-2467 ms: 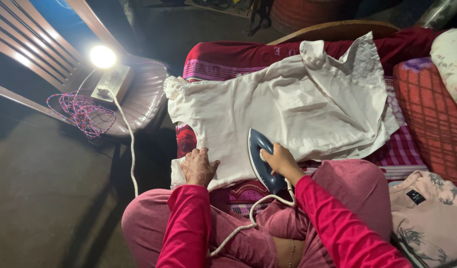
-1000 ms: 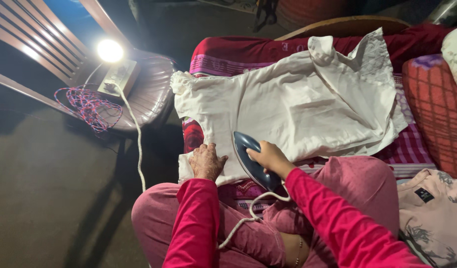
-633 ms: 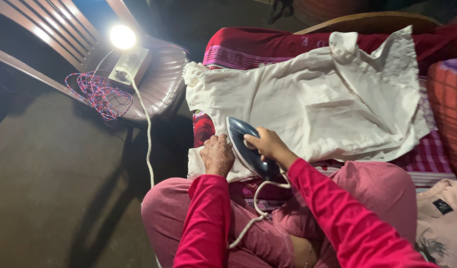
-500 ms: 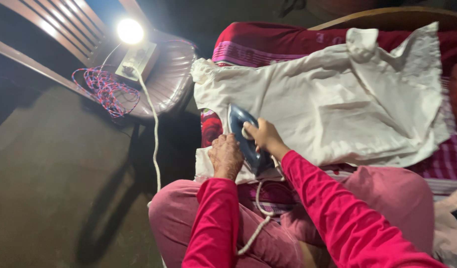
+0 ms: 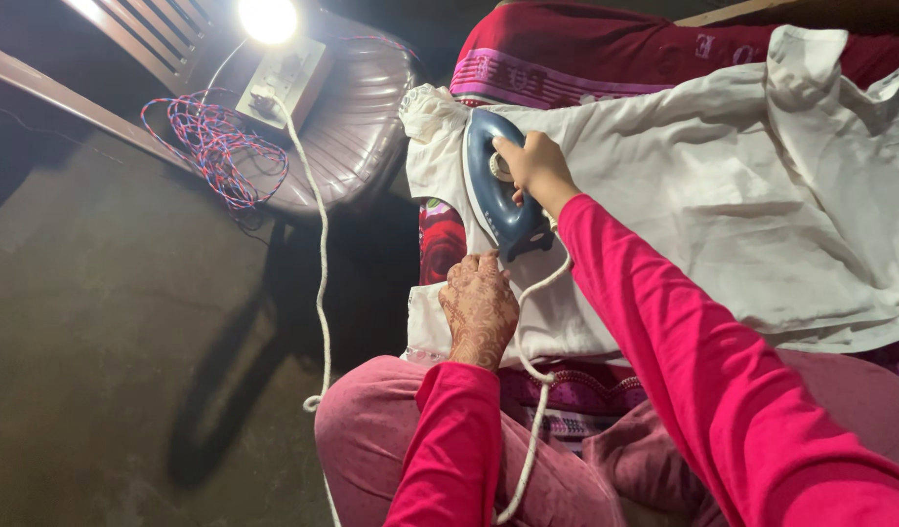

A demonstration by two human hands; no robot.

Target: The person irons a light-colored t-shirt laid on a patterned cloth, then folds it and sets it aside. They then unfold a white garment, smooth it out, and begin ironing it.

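The iron sits flat on the white shirt, near the shirt's left edge, nose pointing away from the person. The shirt lies spread over a red blanket in front of the person's knees.

Risks, as I judge them: the iron is close to the shirt's edge, just short of the gathered sleeve, so a push further that way could run it off the cloth or press a crease into the bunched fabric. Resting too long in one spot could scorch the thin white cloth. The white cord loops from the iron's heel down past the left hand and over the lap; it could snag on that hand or drag across the shirt and ruffle it.

The right hand is closed around the iron's handle, fingers wrapped over the top, a full holding grip. The left hand lies palm down, fingers loosely curled, on the shirt just behind the iron's heel, pinning the cloth rather than gripping it.

Left of the shirt, a chair carries a lamp and a tangle of red-blue wire.
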